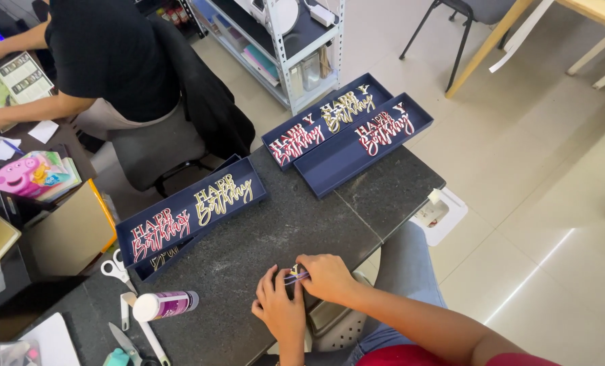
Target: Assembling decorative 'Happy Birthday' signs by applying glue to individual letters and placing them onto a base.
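Bare dark countertop point(261, 244) left open between the hands and the far trays, far edge blocked by a navy tray point(190, 210) at left and two navy trays point(356, 132) at right, near-left passage crowded by glue bottle point(165, 304), scissors point(116, 270) and knife point(125, 342)

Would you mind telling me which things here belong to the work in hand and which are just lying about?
In hand:
- left hand and right hand, together holding a small purple and yellow piece
- navy trays of cut-out lettering

Lying about:
- glue bottle
- scissors
- craft knife
- cartoon pig book
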